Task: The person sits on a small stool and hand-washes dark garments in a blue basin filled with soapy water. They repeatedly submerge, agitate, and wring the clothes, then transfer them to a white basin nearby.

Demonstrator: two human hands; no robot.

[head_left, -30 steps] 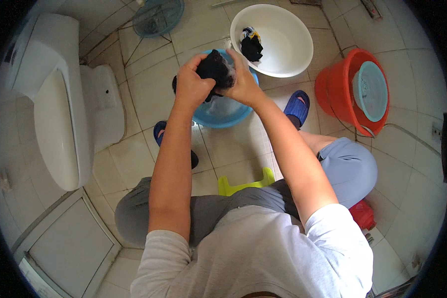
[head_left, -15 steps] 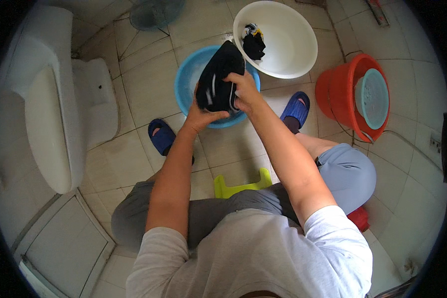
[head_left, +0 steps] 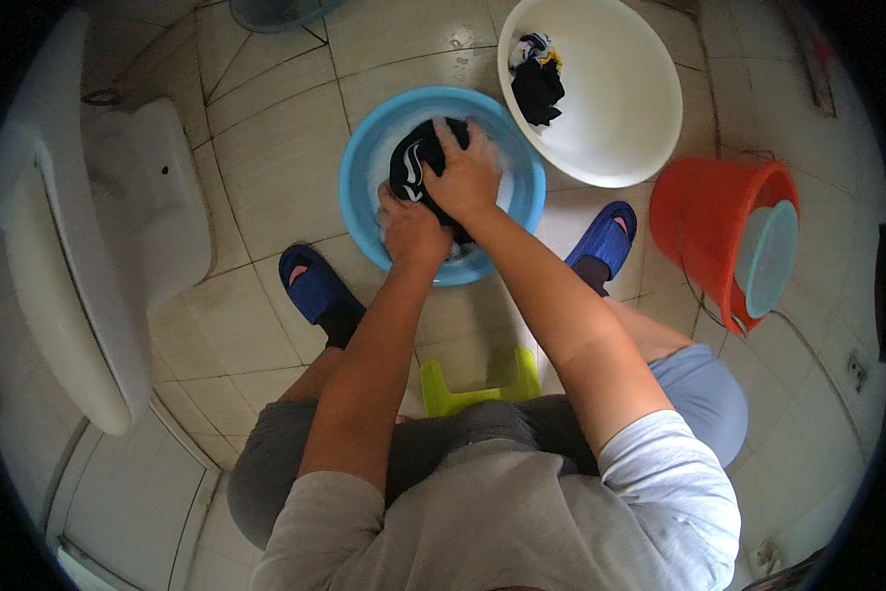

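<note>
In the blue basin (head_left: 356, 212) on the floor lies a black cloth piece with white stripes (head_left: 405, 163), partly in foamy water; its exact kind is hard to make out. My right hand (head_left: 465, 179) presses on it from above, fingers bent over its far right part. At its near side my left hand (head_left: 415, 232) grips it, with the thumb toward the middle. The fingertips of both hands are partly hidden by cloth and foam.
A white basin (head_left: 625, 94) touches the blue one at the far right, holding a black garment (head_left: 538, 91). To the right stands a red bucket (head_left: 694, 212) with a pale blue-green container (head_left: 768, 258). A toilet (head_left: 59, 286) is at left, and a green stool (head_left: 477, 392) is beneath me.
Both hands have lowered the black cloth from above the blue basin into its foamy water. My right hand has shifted onto the top of it. The view has also moved slightly.
</note>
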